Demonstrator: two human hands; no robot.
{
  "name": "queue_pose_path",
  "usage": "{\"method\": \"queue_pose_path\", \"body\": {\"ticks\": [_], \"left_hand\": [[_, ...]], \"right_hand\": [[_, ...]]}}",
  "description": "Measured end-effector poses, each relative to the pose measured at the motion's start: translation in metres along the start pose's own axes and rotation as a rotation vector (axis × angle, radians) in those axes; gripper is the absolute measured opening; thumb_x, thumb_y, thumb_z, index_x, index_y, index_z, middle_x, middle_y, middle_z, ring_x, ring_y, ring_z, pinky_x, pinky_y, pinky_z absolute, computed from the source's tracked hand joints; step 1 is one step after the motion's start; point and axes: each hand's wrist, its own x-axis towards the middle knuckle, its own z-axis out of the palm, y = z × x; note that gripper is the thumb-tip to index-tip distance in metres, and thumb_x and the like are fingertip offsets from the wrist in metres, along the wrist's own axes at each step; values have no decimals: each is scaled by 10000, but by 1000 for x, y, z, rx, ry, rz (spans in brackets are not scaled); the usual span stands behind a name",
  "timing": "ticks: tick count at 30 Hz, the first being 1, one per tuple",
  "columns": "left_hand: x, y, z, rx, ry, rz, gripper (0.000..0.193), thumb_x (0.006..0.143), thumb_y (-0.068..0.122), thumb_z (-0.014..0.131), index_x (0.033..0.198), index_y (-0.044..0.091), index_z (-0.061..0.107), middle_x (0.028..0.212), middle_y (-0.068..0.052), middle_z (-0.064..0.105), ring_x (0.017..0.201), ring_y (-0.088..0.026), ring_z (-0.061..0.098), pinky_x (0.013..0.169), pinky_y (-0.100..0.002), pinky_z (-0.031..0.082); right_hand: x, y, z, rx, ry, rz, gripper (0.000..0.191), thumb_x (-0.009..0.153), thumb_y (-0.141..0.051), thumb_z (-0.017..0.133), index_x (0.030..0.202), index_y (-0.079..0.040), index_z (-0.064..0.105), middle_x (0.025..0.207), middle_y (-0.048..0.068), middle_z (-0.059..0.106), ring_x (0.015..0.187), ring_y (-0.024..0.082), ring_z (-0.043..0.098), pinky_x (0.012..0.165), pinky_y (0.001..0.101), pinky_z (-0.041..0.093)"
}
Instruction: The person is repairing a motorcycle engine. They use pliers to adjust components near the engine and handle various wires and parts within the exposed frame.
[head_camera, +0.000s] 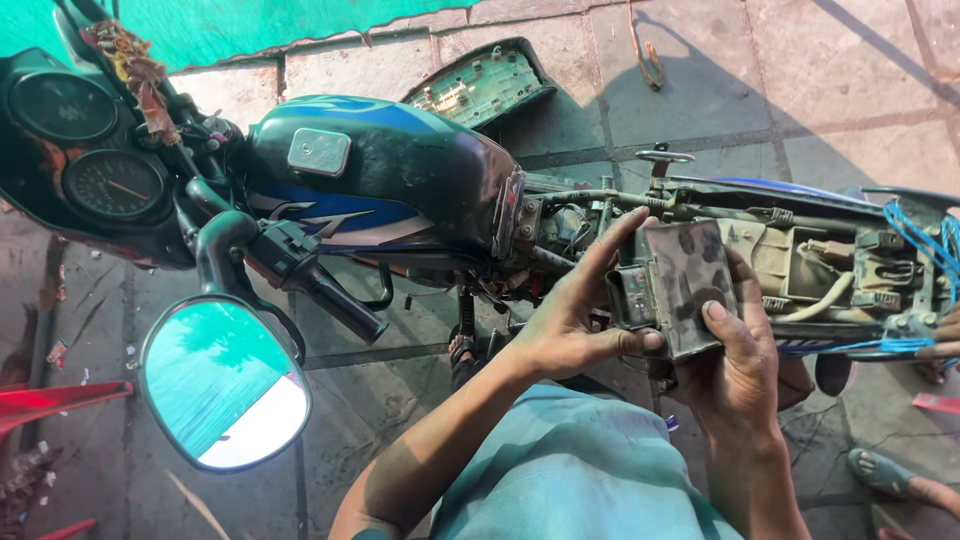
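A grimy dark box (683, 287) is gripped between the left hand (570, 318), fingers half spread along its side, and the right hand (738, 362), curled over its face, above the motorcycle frame (800, 215) behind the tank (380, 165).

**Battery box held at the open motorcycle frame**

A dark, box-shaped component (672, 290), probably the motorcycle's battery, sits upright between two hands beside the exposed frame (800, 260), just behind the fuel tank (400, 165). Its casing is grey-black and heavily smudged with grime; the broad face turned toward the camera is dull and blotchy. A smaller, lighter rectangular panel shows on its left side. The left hand (575, 320) clasps that left side, thumb laid along the lower edge and index finger stretched up past the top corner. The right hand (740, 360) grips the right side, thumb pressed flat on the front face. The lower edge is hidden behind the hands.
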Motion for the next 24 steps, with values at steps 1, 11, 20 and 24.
{"method": "queue_pose_path", "body": {"ticks": [1,11,20,24], "left_hand": [[1,3,1,23,2,16,1115,824,105,872,1712,119,198,1725,-132,325,1438,-209,502,1189,-387,493],[-10,9,9,70,55,123,825,896,99,857,1573,96,386,1681,-142,347,1457,-182,492,1204,-372,506],[3,16,24,635,212,205,649,837,308,888,1407,143,623,1611,-119,475,1383,-250,596,1118,-369,560],[5,18,31,866,239,225,664,791,381,909,1367,176,652,1535,-113,515,1379,-307,560,1181,-436,526]], "right_hand": [[0,0,1,21,-12,15,692,967,-105,614,1596,-29,335,1433,143,543,1265,223,606,1056,376,527],[-13,4,-10,93,-42,14,710,1020,-119,673,1626,60,348,1345,144,619,1122,173,672,923,287,580],[-7,21,-44,422,-19,271,412,1084,-206,589,1391,61,527,1135,175,707,927,240,745,771,352,626],[-11,38,-63,575,-4,344,357,1070,-234,552,1315,23,582,1054,135,729,881,218,750,734,368,634]]}}
